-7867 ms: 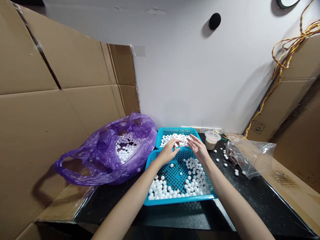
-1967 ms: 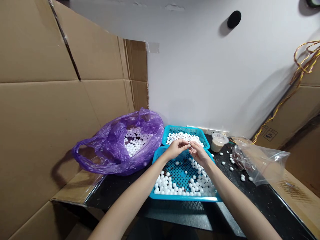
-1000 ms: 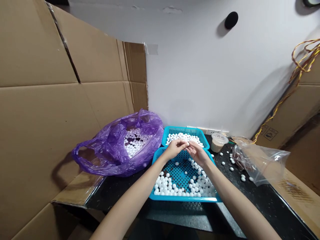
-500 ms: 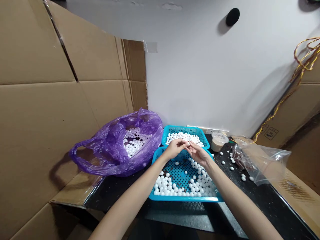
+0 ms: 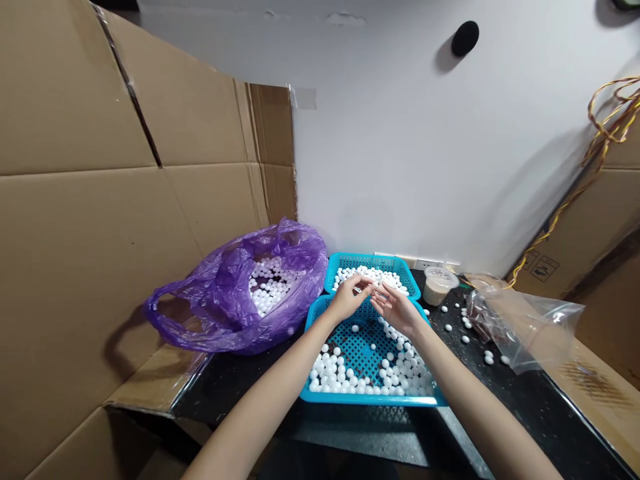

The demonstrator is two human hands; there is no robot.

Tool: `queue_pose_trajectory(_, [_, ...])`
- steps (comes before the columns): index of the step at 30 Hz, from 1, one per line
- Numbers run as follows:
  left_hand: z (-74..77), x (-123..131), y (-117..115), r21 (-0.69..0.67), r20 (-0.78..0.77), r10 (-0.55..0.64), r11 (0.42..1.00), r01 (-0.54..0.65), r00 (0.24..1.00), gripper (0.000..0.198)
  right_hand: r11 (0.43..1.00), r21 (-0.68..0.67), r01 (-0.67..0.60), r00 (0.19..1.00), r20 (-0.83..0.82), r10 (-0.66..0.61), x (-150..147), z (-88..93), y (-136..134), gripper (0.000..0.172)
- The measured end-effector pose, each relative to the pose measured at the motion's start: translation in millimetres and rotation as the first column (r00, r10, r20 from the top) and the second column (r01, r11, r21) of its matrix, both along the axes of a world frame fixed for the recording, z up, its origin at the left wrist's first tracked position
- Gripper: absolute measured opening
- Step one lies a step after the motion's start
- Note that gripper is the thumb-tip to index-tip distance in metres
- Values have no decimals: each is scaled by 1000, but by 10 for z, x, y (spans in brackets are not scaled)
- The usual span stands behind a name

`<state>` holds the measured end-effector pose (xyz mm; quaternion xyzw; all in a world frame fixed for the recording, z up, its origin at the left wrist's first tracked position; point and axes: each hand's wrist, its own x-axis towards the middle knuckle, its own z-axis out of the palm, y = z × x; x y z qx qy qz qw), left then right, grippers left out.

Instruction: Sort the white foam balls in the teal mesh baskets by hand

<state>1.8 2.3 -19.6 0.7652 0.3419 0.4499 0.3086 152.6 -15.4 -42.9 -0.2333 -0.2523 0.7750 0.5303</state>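
— Left hand (image 5: 349, 301): what is it doing?
— It is hovering over the far edge of the near basket (image 5: 367, 401), with thumb and forefinger pinching together. Something tiny may be sitting in that pinch, perhaps a ball; the view is too coarse to confirm.
— And the right hand (image 5: 396, 312)?
— It is hanging just beside the left, fingers loosely spread, gripping nothing visible. Both sets of fingertips are nearly meeting, probably so that fine work is happening above a catch surface.
— Where are the balls (image 5: 345, 377) lying?
— Most are crowding along the near basket's front and right, likely because it is tilting toward the person. More are filling the far basket (image 5: 371, 257) and the purple bag (image 5: 225, 307) at left. A few are lying loose on the table (image 5: 530, 400) near the cup (image 5: 439, 285) and the clear bag (image 5: 530, 320).
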Motion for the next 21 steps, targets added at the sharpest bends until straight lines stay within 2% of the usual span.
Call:
queue_pose_trajectory(3, [11, -4, -8, 46, -17, 20, 999, -20, 1000, 26, 998, -16, -54, 998, 23, 54, 1, 24, -24, 16])
queue_pose_trajectory(7, [26, -4, -35, 53, -39, 8, 999, -6, 999, 26, 1000, -29, -3, 1000, 27, 4, -18, 56, -49, 15])
queue_pose_trajectory(15, [45, -11, -55, 57, -49, -9, 998, 12, 999, 26, 996, 93, 7, 997, 78, -14, 4, 5, 2, 19])
queue_pose_trajectory(21, [37, -6, -43, 75, -53, -13, 997, 17, 999, 26, 991, 135, -6, 992, 126, -11, 24, -41, 16, 19])
